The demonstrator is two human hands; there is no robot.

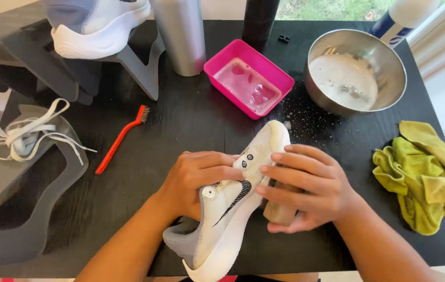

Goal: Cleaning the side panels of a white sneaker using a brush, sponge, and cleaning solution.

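My left hand [193,180] clamps the white sneaker [233,203] at the bench's [180,120] near edge, toe pointing toward the far edge. My right hand [306,188] curls round a wooden brush [280,211], pressed against the shoe's right side.

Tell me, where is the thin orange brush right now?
In the head view, the thin orange brush lies on the black table left of the person's left hand, between the loose white laces and the pink rectangular plastic tub.
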